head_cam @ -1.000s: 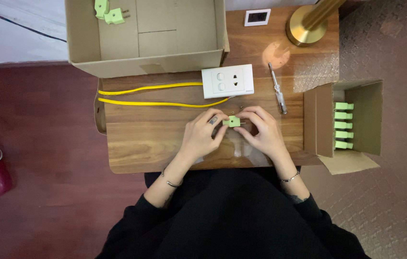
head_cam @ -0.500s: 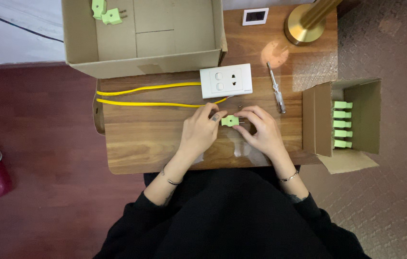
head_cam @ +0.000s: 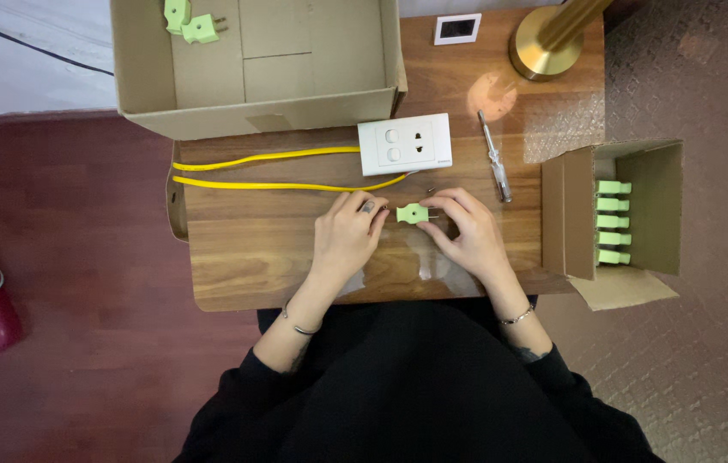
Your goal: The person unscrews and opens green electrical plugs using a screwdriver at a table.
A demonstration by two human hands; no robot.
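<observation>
A small light-green plug [head_cam: 412, 213] sits between my two hands over the wooden table [head_cam: 244, 257]. My right hand [head_cam: 467, 231] pinches the plug's right end, where its metal prongs are. My left hand [head_cam: 348, 236] rests just left of the plug, its fingertips at the plug's left end, near the tip of a yellow cable [head_cam: 278, 184]. The cable loops leftward across the table and back to a white wall socket plate [head_cam: 405, 143] lying behind my hands.
A screwdriver [head_cam: 494, 156] lies right of the socket plate. An open cardboard box [head_cam: 261, 69] at the back holds two green plugs [head_cam: 192, 21]. A smaller box [head_cam: 621, 223] at the right holds several green plugs. A brass lamp base [head_cam: 546, 43] stands at the back right.
My hands have drawn slightly apart, so the green plug shows more plainly between them. The rest of the table looks the same.
</observation>
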